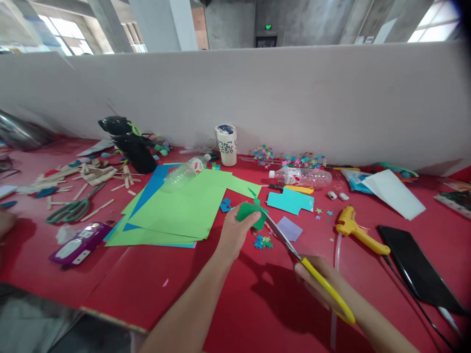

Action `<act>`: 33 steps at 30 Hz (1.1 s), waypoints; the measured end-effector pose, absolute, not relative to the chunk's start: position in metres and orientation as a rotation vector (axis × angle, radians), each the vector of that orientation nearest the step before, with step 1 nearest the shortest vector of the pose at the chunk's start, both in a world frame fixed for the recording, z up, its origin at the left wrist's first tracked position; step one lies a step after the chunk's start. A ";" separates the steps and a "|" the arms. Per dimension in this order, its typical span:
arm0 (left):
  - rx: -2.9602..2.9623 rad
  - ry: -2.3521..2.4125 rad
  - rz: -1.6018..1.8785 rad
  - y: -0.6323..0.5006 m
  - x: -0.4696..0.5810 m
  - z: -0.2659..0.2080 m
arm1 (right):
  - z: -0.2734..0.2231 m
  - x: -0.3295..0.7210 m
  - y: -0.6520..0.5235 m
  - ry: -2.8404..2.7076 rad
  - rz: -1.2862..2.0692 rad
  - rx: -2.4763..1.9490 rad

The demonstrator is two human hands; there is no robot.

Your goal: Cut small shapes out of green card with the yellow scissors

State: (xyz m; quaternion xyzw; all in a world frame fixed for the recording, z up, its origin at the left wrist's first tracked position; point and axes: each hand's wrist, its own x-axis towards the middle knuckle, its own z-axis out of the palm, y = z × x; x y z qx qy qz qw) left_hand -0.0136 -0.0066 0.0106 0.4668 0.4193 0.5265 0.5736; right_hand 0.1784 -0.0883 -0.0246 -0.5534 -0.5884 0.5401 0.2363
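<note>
In my left hand (235,230) is a small piece of dark green paper (243,212), pinched between thumb and fingers above the table. My right hand (316,274) grips yellow-handled scissors (326,284), whose blades reach up and left to the edge of that paper. A thin green sliver (252,192) shows just beyond the blade tips. Below the paper lie small blue and green stars (262,242), and a purple square of paper (290,229) lies beside the blades. Blue cut shapes (225,205) rest behind my left hand.
Large light green sheets (180,206) cover the left middle of the red table. A yellow glue gun (360,230) and a black tablet-like slab (419,264) lie at right. Plastic bottles (303,177), a white cup (227,144), green-handled scissors (75,208) and a purple device (81,243) stand or lie around.
</note>
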 end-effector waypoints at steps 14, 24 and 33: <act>0.974 1.063 1.199 -0.016 -0.004 0.011 | -0.019 0.179 -0.095 -1.632 1.554 -1.406; 0.941 1.096 1.179 -0.021 0.005 0.007 | -0.016 0.159 -0.100 -1.397 1.592 -1.500; 0.934 1.072 1.181 -0.026 0.013 0.001 | -0.029 0.150 -0.103 -1.293 1.584 -1.506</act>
